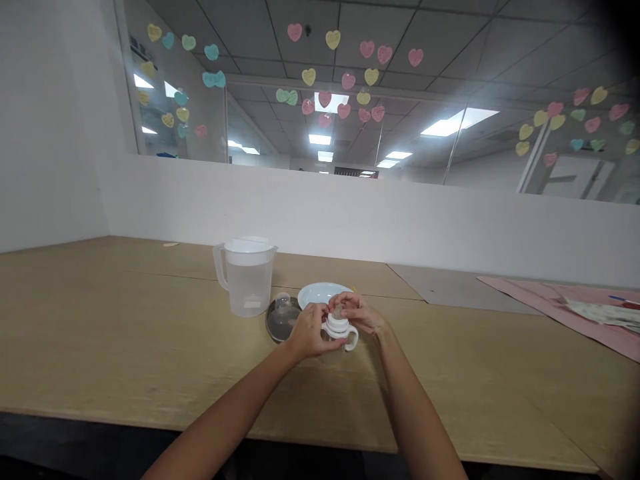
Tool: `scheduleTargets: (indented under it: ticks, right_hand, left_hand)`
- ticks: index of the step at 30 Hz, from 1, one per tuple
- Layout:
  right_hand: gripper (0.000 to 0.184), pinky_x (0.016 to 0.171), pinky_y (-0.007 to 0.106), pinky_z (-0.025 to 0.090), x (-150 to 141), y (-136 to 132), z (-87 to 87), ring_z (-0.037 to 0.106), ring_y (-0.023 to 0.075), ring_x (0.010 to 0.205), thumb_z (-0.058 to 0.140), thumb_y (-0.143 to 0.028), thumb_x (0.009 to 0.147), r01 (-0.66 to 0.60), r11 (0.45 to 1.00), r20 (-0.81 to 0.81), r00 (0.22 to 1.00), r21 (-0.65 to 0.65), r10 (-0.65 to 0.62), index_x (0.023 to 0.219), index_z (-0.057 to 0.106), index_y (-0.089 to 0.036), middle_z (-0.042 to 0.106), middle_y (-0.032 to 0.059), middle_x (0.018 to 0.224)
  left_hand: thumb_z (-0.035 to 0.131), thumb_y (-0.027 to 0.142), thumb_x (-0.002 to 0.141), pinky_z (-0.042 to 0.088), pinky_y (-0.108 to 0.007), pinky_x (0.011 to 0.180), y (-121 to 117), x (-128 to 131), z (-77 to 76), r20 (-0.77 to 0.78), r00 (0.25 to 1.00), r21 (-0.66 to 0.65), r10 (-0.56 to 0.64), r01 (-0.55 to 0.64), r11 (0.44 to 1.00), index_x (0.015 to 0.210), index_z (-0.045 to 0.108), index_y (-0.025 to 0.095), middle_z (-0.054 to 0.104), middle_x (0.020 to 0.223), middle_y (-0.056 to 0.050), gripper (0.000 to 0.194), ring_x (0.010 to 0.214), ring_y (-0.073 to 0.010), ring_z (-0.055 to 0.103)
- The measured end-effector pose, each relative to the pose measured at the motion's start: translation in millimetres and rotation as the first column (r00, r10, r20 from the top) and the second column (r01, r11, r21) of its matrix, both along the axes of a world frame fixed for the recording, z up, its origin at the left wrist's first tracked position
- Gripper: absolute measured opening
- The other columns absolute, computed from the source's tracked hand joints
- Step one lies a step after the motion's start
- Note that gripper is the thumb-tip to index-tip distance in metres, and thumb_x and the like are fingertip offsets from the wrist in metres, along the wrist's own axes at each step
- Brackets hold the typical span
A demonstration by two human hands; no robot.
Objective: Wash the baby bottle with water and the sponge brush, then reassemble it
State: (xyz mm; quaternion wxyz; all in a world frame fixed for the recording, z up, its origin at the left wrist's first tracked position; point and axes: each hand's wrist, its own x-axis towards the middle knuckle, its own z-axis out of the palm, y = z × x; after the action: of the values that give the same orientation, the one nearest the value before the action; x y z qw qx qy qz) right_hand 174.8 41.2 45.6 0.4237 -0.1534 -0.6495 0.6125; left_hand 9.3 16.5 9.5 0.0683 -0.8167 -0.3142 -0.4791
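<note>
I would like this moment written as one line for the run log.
left hand: grip on white handled cup | right hand: at its clear top | leftward: dark dish, clear pitcher | behind: pale dish

Ceiling-panel glare above, soft shadows on the table (175,360), dark blurred right edge.

Partly hidden behind the fingers (351,313): the clear top (338,311) of the white-handled cup (337,327). Overlapped by the left hand (311,331): the dark dish (283,321). Cropped at right: pink sheet (555,303). Too small to read, seemingly: the heart notes' writing (295,32).
</note>
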Motion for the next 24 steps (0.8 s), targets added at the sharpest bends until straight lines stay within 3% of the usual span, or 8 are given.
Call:
scheduleTargets:
  ticks: [6, 11, 24]
  right_hand:
    - [0.027, 0.068, 0.024, 0.043, -0.6, 2.7, -1.4, 0.054, 0.0129, 0.075, 0.073, -0.015, 0.056, 0.057, 0.998, 0.049, 0.997, 0.019, -0.058, 0.081, 0.064, -0.019, 0.06, 0.0003, 0.08]
    - [0.035, 0.065, 0.023, 0.042, 1.6, 1.8, 1.2, 0.057, 0.0127, 0.07, 0.07, -0.016, 0.059, -0.041, 0.997, 0.052, 0.998, -0.069, 0.044, 0.093, 0.064, -0.016, 0.063, 0.0019, 0.076]
    - [0.027, 0.076, 0.031, 0.042, -1.5, 3.6, 1.6, 0.059, 0.0197, 0.078, 0.068, -0.018, 0.057, -0.076, 0.99, 0.038, 0.996, -0.12, 0.082, 0.083, 0.066, -0.011, 0.066, 0.008, 0.081]
  left_hand:
    - [0.063, 0.051, 0.057, 0.044, -0.031, 0.065, 2.0, -2.3, 0.5, -0.021, 1.0, 0.039, 0.01, -0.009, 0.999, 0.093, 0.044, 0.017, 0.055, 0.079, -0.005, 0.054, 0.073, -0.0186, 0.054]
    - [0.064, 0.049, 0.056, 0.046, -0.03, 0.063, 0.6, -2.4, 0.4, 0.01, 0.999, 0.006, -0.031, 0.031, 1.0, 0.094, 0.043, 0.016, 0.056, 0.081, -0.006, 0.054, 0.072, -0.0177, 0.055]
    - [0.063, 0.051, 0.054, 0.047, -0.034, 0.067, 5.1, -6.1, -0.8, -0.001, 1.0, 0.026, 0.022, -0.022, 0.999, 0.101, 0.04, 0.015, 0.058, 0.084, -0.007, 0.063, 0.076, -0.021, 0.057]
